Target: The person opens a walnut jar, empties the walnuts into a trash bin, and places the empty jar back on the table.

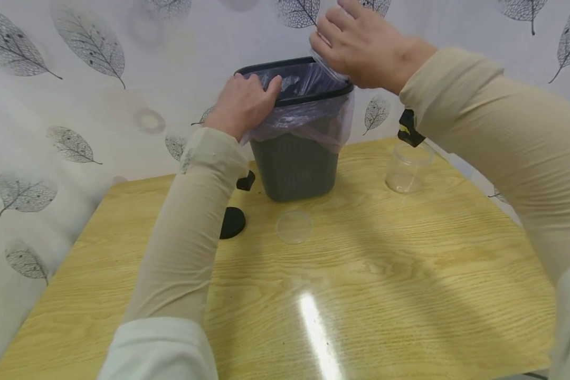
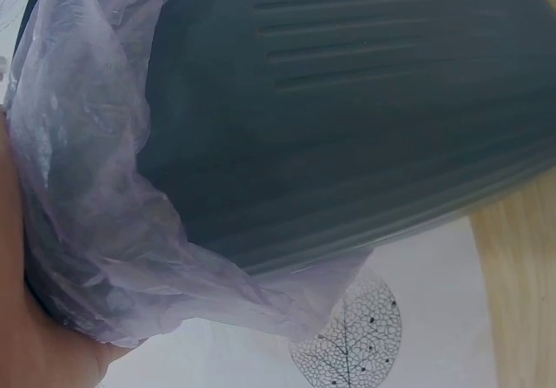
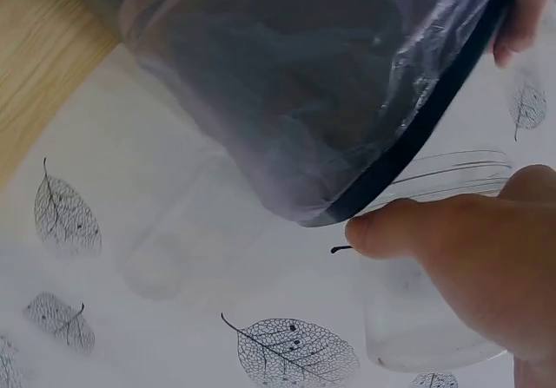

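A dark grey trash bin (image 1: pixel 296 171) stands at the back of the table, lined with a thin translucent purple bag (image 1: pixel 325 124) folded over its rim. My left hand (image 1: pixel 247 103) grips the rim at the left, its fingers reaching over the edge. Above the bin's right side, my right hand (image 1: pixel 366 47) holds a clear jar (image 3: pixel 426 310), tilted with its mouth toward the bin's opening. What is inside the bin cannot be made out.
Another clear jar (image 1: pixel 406 171) stands upright at the table's back right. A clear round lid (image 1: pixel 294 227) lies in front of the bin, and a black disc (image 1: pixel 234 222) sits partly behind my left forearm. A leaf-patterned wall (image 1: pixel 138 132) rises behind the table.
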Demonstrator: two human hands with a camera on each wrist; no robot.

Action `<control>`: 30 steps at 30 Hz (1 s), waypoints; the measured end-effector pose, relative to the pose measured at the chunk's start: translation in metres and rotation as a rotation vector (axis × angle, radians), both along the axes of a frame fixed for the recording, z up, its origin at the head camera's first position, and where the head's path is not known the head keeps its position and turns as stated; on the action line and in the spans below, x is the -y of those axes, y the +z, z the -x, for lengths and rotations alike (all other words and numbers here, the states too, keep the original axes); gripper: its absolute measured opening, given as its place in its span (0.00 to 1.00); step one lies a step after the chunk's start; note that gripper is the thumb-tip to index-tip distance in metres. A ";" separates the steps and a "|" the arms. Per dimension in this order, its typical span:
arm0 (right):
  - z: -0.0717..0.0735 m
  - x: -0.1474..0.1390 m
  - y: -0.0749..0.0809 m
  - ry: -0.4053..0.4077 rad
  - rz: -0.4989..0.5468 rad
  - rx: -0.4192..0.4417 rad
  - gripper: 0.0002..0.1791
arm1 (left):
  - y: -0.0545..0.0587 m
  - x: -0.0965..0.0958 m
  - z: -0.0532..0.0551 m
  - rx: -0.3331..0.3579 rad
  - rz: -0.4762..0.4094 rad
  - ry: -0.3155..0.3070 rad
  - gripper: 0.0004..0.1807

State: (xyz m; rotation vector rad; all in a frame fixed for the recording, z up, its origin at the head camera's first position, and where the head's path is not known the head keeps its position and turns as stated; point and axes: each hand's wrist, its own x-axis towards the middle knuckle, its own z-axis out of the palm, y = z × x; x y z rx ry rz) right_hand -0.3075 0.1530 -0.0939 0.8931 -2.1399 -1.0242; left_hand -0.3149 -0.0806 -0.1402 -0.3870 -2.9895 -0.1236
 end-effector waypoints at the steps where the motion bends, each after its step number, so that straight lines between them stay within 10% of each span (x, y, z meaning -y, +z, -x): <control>1: 0.000 -0.001 -0.001 0.008 -0.020 -0.013 0.44 | 0.000 0.000 0.000 -0.002 -0.001 0.000 0.50; 30: -0.006 -0.008 -0.003 -0.045 0.150 0.084 0.47 | 0.000 0.001 -0.001 -0.017 -0.038 0.013 0.49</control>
